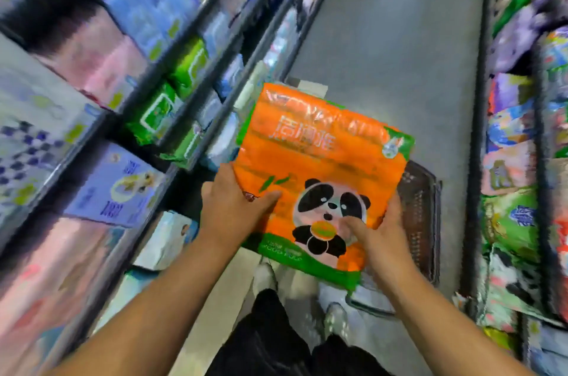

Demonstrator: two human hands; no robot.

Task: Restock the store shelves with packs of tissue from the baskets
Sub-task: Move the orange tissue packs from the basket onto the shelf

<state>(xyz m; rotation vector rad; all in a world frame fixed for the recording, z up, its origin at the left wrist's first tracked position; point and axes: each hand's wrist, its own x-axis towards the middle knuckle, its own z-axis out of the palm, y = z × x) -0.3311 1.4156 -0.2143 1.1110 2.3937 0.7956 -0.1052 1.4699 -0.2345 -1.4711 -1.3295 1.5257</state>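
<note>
You hold an orange tissue pack (319, 160) up over the aisle. Your left hand (233, 209) grips its near left edge and your right hand (382, 234) its near right corner, with both thumbs on the front. The pack is glossy plastic with green trim and white characters, and a panda is printed low on its face. It sits slightly askew. A dark mesh basket (422, 209) lies below it on the right. The shelves (215, 68) on the left are stocked with other packs (144, 6).
</note>
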